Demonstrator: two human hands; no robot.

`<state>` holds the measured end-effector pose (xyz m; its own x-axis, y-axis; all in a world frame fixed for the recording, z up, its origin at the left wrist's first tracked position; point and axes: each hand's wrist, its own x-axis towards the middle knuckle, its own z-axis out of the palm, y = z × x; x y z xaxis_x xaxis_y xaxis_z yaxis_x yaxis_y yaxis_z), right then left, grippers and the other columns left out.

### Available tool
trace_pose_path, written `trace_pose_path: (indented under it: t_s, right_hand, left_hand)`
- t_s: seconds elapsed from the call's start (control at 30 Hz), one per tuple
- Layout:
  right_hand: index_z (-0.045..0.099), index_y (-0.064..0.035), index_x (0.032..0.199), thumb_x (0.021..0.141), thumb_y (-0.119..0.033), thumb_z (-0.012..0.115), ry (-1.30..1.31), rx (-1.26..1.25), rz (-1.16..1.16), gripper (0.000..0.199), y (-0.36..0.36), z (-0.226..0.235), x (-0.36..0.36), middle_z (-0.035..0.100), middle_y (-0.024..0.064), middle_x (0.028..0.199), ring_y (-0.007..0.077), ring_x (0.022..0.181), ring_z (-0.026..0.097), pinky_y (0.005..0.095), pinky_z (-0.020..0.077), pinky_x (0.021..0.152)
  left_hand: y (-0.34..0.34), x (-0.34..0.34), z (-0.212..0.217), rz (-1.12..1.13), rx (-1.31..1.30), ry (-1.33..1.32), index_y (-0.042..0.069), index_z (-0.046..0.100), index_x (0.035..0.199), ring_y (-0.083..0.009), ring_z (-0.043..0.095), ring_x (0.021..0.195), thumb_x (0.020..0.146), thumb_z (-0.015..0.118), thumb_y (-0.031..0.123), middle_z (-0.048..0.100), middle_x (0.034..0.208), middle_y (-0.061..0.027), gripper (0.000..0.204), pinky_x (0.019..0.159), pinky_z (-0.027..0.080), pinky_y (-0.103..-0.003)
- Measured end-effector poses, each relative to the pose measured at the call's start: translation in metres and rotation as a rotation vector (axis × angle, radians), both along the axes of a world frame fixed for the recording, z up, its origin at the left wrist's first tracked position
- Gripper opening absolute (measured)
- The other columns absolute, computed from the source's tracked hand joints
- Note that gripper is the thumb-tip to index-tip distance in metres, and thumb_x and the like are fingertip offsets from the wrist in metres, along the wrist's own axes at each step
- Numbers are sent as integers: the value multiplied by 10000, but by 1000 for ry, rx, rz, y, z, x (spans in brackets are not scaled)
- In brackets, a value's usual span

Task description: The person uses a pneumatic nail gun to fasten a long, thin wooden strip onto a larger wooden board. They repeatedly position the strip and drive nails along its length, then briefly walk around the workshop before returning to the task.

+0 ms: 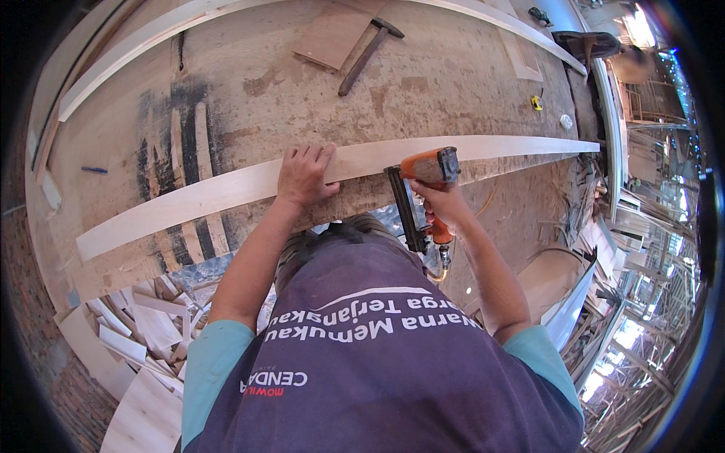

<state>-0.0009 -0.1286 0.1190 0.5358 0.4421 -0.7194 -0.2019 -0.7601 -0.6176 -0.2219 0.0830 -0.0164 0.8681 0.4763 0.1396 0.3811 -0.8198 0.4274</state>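
Along the near edge of the workbench (249, 90) lies a long pale wooden board (204, 194). My left hand (305, 177) rests on top of it, fingers bent over its far edge and nothing visibly lifted. An orange and black pneumatic nail gun (430, 167) is gripped in my right hand (447, 208), at the board's near edge right of the middle. Its long dark magazine points toward my body, and an air hose fitting (444, 260) hangs from its handle. Whether its nose touches the board cannot be made out.
A hammer (368, 57) lies beside a flat plywood piece (332, 34) at the far side. A yellow tape measure (537, 103) sits to the right, a blue pen (94, 170) to the left. Wood offcuts (151, 321) heap below the bench's left; more lumber stands at right.
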Motion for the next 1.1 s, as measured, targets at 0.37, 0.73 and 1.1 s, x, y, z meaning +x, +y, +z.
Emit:
trace_pose_path:
  t_s: [0.37, 0.73, 1.1]
  right_hand:
    - [663, -83, 1192, 906, -301, 875, -62, -8, -94, 418, -2, -7, -11, 595, 19, 828, 138, 622, 542, 319, 467, 510]
    - [604, -52, 1370, 859, -207, 685, -546, -176, 389, 540, 20, 27, 52, 747, 291, 1126, 457, 1096, 721, 516, 572, 933]
    - [382, -56, 1621, 994, -246, 622, -1173, -323, 519, 699, 93, -98, 196, 680, 238, 1238, 402, 1170, 635, 553, 512, 941]
  left_hand:
    - [1, -1, -5, 1, -28, 53, 130, 634, 1397, -288, 646, 1179, 679, 884, 472, 686, 1218, -90, 834, 1021, 485, -473]
    - [-2, 9, -8, 14, 56, -16, 89, 667, 1365, -316, 651, 1093, 639, 843, 455, 673, 1176, -118, 832, 967, 495, -477]
    - [-3, 11, -4, -4, 94, -15, 67, 660, 1356, -360, 639, 1086, 616, 847, 426, 674, 1170, -148, 843, 993, 491, -500]
